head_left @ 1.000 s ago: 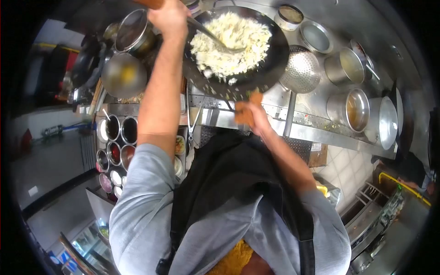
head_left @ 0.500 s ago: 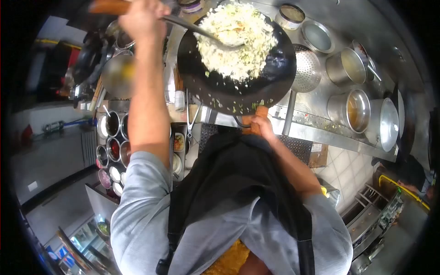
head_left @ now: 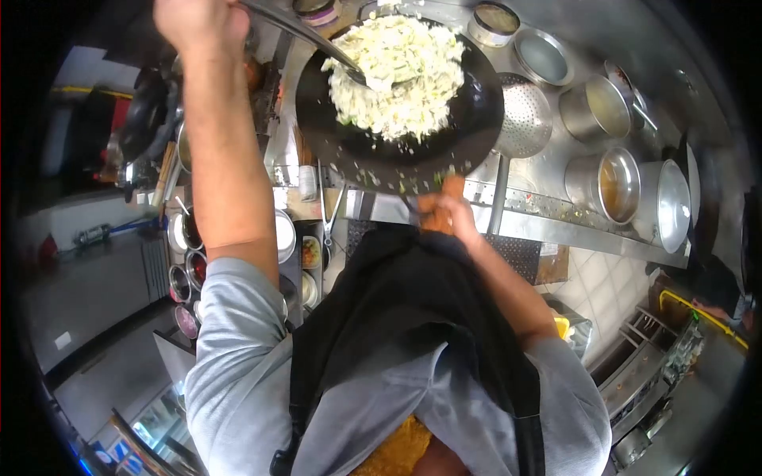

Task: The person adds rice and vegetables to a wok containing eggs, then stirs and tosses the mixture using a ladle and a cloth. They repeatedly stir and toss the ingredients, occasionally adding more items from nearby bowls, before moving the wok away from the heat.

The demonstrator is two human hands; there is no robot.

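I'm guessing the wok (head_left: 319, 123) over the counter (head_left: 548, 176) is heavy; my right fingers (head_left: 457, 208) are squeezing the best spot, its near-side brown pad (head_left: 452, 187); my left fingers (head_left: 237, 24) are gripping the ladle (head_left: 309, 35).

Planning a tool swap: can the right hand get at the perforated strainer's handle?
Probably yes. The right hand is close beside the strainer's handle, and nothing visible stands between them. It would first have to let go of the brown grip at the wok's near edge.

Food (head_left: 409, 107) lies in a wok (head_left: 476, 119), a strainer (head_left: 527, 119) just right, pots (head_left: 601, 107) farther right on the table (head_left: 548, 176).
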